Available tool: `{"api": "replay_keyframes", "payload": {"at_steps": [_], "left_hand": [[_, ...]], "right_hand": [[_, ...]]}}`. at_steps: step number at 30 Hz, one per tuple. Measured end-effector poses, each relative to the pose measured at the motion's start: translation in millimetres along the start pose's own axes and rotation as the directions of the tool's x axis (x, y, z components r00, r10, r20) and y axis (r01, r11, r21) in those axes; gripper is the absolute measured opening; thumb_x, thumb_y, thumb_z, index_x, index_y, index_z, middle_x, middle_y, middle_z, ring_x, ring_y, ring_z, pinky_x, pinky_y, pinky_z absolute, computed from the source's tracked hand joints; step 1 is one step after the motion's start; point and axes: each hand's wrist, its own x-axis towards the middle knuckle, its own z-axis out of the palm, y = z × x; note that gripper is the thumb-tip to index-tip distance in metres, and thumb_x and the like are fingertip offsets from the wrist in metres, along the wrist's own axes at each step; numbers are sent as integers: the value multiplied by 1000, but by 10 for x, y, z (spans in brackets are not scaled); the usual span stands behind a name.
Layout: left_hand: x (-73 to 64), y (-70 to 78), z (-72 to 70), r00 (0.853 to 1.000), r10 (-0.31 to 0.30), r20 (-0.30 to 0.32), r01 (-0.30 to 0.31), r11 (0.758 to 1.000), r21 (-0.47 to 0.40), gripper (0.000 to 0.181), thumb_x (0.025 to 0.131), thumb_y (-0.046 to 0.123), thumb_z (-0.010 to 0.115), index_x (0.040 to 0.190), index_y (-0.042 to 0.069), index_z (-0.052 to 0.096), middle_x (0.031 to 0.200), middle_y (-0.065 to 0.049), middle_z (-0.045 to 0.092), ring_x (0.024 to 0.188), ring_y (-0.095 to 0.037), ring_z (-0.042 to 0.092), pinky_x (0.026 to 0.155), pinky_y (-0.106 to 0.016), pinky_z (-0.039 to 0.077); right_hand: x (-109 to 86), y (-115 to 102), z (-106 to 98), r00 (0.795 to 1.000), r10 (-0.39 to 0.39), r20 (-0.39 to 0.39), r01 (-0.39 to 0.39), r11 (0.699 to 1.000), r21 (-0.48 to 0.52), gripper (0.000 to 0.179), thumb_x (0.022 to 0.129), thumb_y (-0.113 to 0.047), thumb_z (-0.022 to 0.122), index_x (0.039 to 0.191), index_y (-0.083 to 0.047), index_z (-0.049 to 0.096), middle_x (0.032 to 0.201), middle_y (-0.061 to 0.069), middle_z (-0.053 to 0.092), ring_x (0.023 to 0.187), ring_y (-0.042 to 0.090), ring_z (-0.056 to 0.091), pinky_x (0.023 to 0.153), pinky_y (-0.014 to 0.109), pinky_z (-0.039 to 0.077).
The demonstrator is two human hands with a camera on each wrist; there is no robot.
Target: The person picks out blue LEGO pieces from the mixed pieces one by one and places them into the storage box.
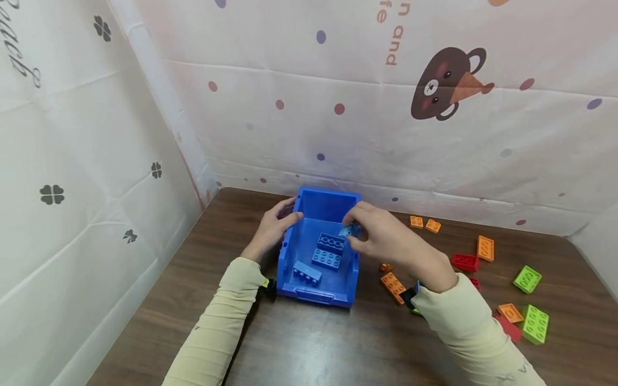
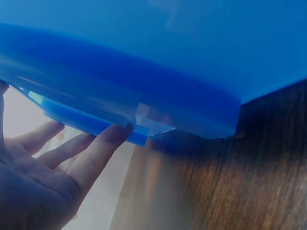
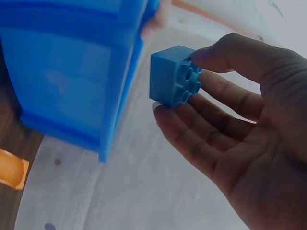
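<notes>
A blue bin (image 1: 322,296) stands on the table, holding a dark blue brick (image 1: 331,242) on its side, a studded blue brick (image 1: 326,258) and a tilted blue brick (image 1: 307,273). My left hand (image 1: 271,227) holds its left wall, thumb at the rim; in the left wrist view the fingers (image 2: 98,153) touch the wall from outside. Over the right rim, my right hand (image 1: 383,230) pinches a light blue brick (image 3: 168,76) between thumb and fingertips, its studs facing the palm in the right wrist view.
Right of the bin lie loose bricks: an orange brick (image 1: 393,288), small orange bricks (image 1: 416,221), a red brick (image 1: 465,262), a green brick (image 1: 535,324) and others. My right forearm partly covers some. A printed cloth (image 1: 289,128) hangs behind the table (image 1: 193,316).
</notes>
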Motion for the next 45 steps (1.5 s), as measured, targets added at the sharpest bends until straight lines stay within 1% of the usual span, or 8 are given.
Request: {"api": "replay_keyframes", "payload": {"at_steps": [4, 8, 19, 24, 29, 32, 39, 45], "left_hand": [[2, -6, 7, 1000, -10, 2, 10, 1000, 3, 62, 105, 38, 66, 160, 17, 48, 156, -14, 53, 142, -38, 51, 108, -63, 48], [7, -12, 12, 1000, -19, 6, 19, 1000, 1, 62, 104, 39, 66, 160, 18, 48, 155, -13, 54, 141, -37, 52, 107, -63, 49], [-6, -1, 9, 1000, -16, 12, 16, 1000, 1, 62, 104, 38, 67, 159, 18, 48, 154, -14, 55, 139, -37, 54, 105, -62, 51], [-18, 4, 6, 1000, -16, 12, 16, 1000, 1, 63, 104, 39, 67, 160, 18, 48, 155, -14, 54, 140, -37, 53, 106, -63, 50], [-21, -3, 0, 1000, -26, 8, 26, 1000, 0, 61, 105, 37, 66, 160, 19, 48, 155, -13, 54, 140, -38, 53, 105, -64, 50], [-25, -3, 0, 999, -33, 11, 33, 999, 1, 60, 106, 37, 66, 160, 19, 48, 155, -14, 54, 140, -38, 53, 105, -64, 50], [-25, 6, -5, 1000, -27, 7, 27, 1000, 7, 59, 106, 36, 66, 159, 19, 48, 155, -13, 54, 141, -38, 52, 106, -65, 49], [-18, -1, -13, 1000, -21, 6, 20, 1000, 15, 60, 105, 38, 66, 160, 19, 48, 155, -14, 54, 141, -38, 52, 107, -65, 48]], "right_hand": [[70, -59, 122, 996, -83, 31, 83, 996, -25, 23, 91, -4, 80, 111, 0, 69, 108, 9, 65, 85, 20, 63, 75, 33, 60], [117, -122, 261, 986, -132, 103, 138, 989, -49, 24, 92, -6, 81, 112, 0, 70, 107, 9, 65, 88, 20, 65, 79, 30, 62], [172, -126, 575, 947, -121, 297, 170, 975, -145, 20, 94, -7, 80, 111, 0, 70, 97, 6, 64, 83, 18, 60, 79, 30, 61], [207, -172, 656, 919, -45, 392, 141, 965, -220, 30, 97, -8, 78, 124, 2, 71, 110, 14, 71, 92, 23, 69, 87, 39, 63], [269, -243, 721, 876, 60, 479, 84, 958, -273, 37, 99, -9, 74, 135, -2, 70, 131, 18, 70, 110, 30, 73, 95, 46, 60], [282, -277, 750, 856, 91, 508, 67, 956, -284, 36, 100, -9, 74, 135, -4, 71, 129, 16, 71, 108, 28, 74, 95, 44, 60], [297, -309, 758, 838, 121, 532, 49, 954, -295, 23, 99, -9, 76, 122, -6, 76, 110, 10, 75, 90, 19, 71, 91, 39, 62], [325, -317, 766, 808, 183, 560, -13, 956, -293, 13, 98, -10, 77, 111, -9, 77, 90, 4, 72, 74, 15, 66, 80, 37, 64]]}}
